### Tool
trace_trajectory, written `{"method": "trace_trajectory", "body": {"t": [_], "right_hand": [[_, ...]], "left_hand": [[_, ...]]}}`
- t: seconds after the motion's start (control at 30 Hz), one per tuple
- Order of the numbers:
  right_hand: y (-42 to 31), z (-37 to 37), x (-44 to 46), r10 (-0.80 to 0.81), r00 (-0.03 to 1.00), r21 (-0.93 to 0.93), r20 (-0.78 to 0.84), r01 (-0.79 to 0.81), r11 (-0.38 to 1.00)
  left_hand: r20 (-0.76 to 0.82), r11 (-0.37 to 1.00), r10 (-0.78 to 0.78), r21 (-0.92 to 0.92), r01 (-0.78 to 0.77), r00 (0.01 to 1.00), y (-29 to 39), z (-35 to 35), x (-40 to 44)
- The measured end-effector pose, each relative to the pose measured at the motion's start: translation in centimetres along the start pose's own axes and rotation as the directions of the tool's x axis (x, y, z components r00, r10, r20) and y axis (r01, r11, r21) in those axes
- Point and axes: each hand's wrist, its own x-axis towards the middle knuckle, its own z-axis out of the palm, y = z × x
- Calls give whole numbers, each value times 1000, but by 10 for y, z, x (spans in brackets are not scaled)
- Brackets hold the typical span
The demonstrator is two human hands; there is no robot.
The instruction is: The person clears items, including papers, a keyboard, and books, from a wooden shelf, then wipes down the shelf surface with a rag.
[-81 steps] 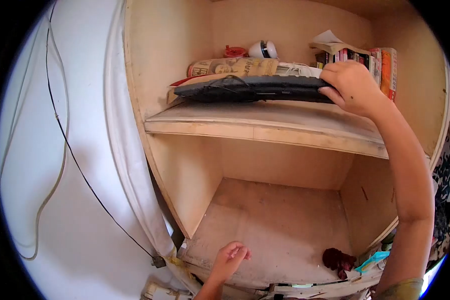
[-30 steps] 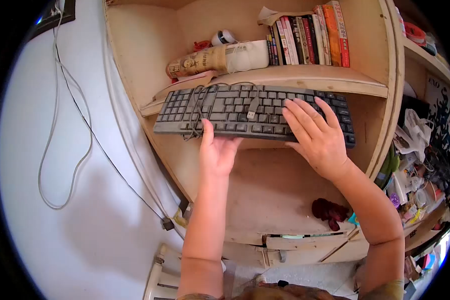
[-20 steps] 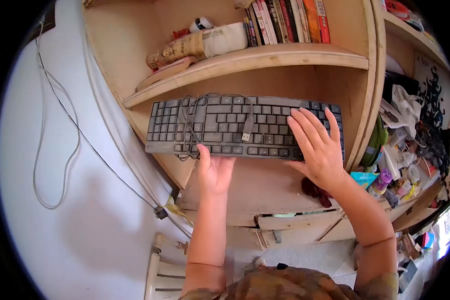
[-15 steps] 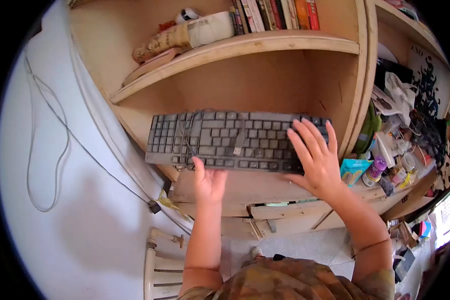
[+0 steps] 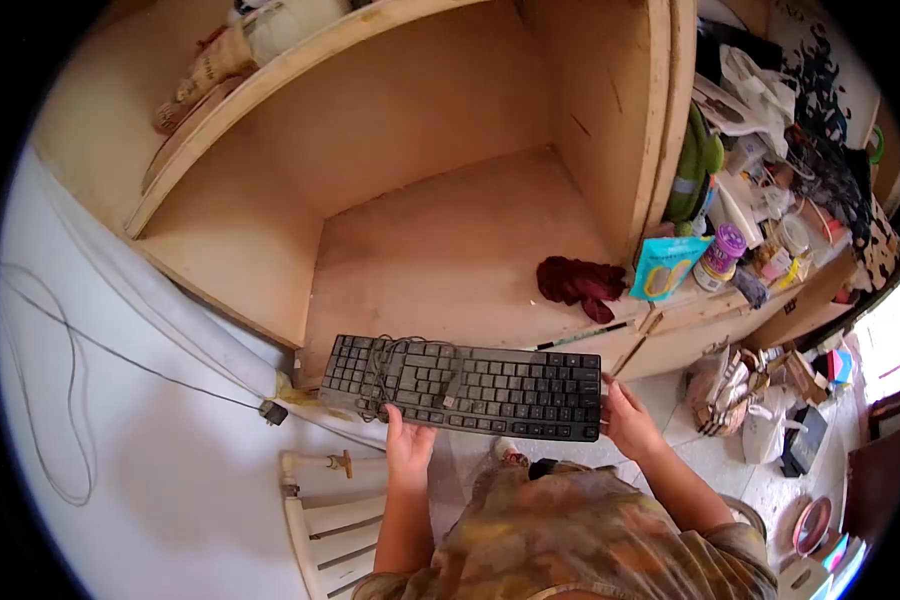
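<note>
Left hand point(image 5: 410, 445): keyboard's near edge is gripped; thumb shown, fingers mostly hidden beneath.
Right hand point(image 5: 632, 420): keyboard's right end is grasped; fingertips are partly hidden.
Keyboard point(image 5: 515, 390): held level between both hands, before the cabinet point(image 5: 420, 270); some keys are covered by looped cable point(image 5: 377, 372).
Cloth point(image 5: 580, 282): crumpled, folds hardly made out.
Upper shelf point(image 5: 260, 82): cut off above.

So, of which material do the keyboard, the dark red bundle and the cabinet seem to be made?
Keyboard: probably matte dark plastic, judging by its dull, evenly shaped keys.
Dark red bundle: likely soft matte cloth, crumpled in folds; fibre unclear.
Cabinet: apparently wood or board, with tan, mostly dull, flat panels.
</note>
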Motion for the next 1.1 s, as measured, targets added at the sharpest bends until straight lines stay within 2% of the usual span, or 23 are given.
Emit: {"method": "trace_trajectory", "body": {"t": [0.03, 0.1, 0.17, 0.23, 0.3, 0.37, 0.4, 0.57, 0.7, 0.77, 0.8, 0.83, 0.93, 0.97, 1.03, 1.1], "right_hand": [[10, -11, 5, 6, 1000, 10, -21, -6, 1000], [18, -19, 6, 57, 989, 218, 136, -86, 972], [17, -21, 6, 33, 995, 232, 90, -53, 971], [13, -25, 8, 64, 985, 326, 159, -114, 939], [10, -33, 5, 57, 988, 353, 142, -104, 930], [6, -44, -5, 45, 982, 358, 184, -110, 927], [9, -49, -12, 34, 986, 305, 165, -84, 949], [49, -46, -60, -114, 993, 344, -18, 113, 932], [63, -28, -124, -271, 956, 444, -114, 293, 846], [51, -14, -167, -299, 927, 483, -228, 375, 791], [37, -4, -207, -299, 895, 506, -331, 435, 745], [38, -5, -234, -317, 881, 510, -350, 463, 725], [71, -21, -255, -342, 746, 547, -572, 657, 520], [78, -21, -257, -351, 704, 519, -618, 700, 491], [102, -24, -261, -389, 612, 455, -688, 782, 425], [112, -6, -273, -290, 441, 331, -849, 873, 360]], "left_hand": [[-3, 1000, -24, 14, 24, 1000, -4, -2, 0], [10, 997, -73, 30, 73, 997, -10, -1, 4], [65, 995, -101, 34, 99, 993, -16, -1, 16], [97, 989, -146, 20, 144, 985, -24, 4, 26], [136, 981, -195, 7, 196, 971, -32, 8, 35], [128, 975, -217, 68, 210, 968, -39, 17, 39], [166, 972, -233, 49, 228, 958, -39, 25, 36], [246, 923, -379, 160, 349, 892, -20, 30, 18], [405, 801, -597, 358, 480, 693, 1, 67, 2], [431, 752, -648, 493, 437, 628, 16, 124, -23], [447, 694, -710, 574, 434, 544, 22, 155, -45], [454, 679, -726, 592, 433, 517, 22, 180, -63], [493, 553, -833, 753, 356, 251, -9, 211, -58], [502, 546, -838, 755, 363, 215, -27, 210, -46], [457, 441, -889, 841, 313, 27, -57, 209, -27], [428, 385, -903, 850, 360, -45, -83, 227, -28]]}}
